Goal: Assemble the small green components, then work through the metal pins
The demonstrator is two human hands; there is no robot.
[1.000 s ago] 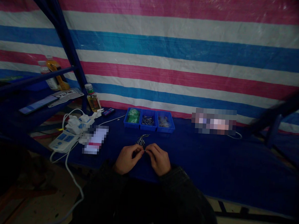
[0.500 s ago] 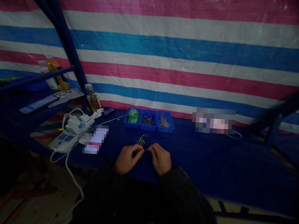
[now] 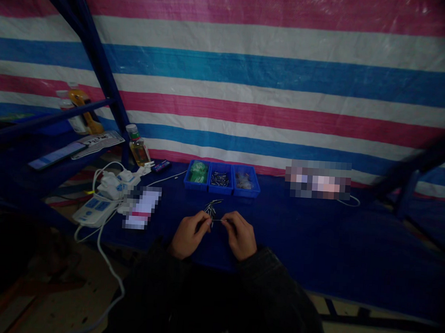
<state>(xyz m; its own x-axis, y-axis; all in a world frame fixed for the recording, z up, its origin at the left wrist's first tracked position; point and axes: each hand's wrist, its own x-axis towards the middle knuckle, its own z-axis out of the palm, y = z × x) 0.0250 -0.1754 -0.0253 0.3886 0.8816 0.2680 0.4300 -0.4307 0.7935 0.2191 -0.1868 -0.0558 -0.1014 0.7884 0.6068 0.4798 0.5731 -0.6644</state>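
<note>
Between the fingertips of my two hands stretches a thin metal rod [image 3: 217, 220], too small to name more exactly. My left hand [image 3: 190, 235] pinches its left end with thumb and forefinger. On the other end, the fingertips of my right hand [image 3: 240, 237] are closed. Just beyond my left fingers lies a small heap of slim dark and silvery metal pieces [image 3: 210, 207] on the blue table [image 3: 286, 235]. Farther back stand three joined blue bins [image 3: 220, 190]: green plastic packets [image 3: 198, 172] at left, similar metal pieces [image 3: 220, 179] in the middle, small clear-looking parts at right.
To the left are a phone [image 3: 144, 207] with a lit, blurred screen, a white power strip [image 3: 95, 211] with tangled cables, and a bottle [image 3: 138, 146]. A blurred-out item [image 3: 317, 180] lies at back right. Striped sheeting [image 3: 251, 73] hangs behind the table.
My hands have moved slightly apart, so more of the thin rod shows between them. The bins and the heap have stayed put.
</note>
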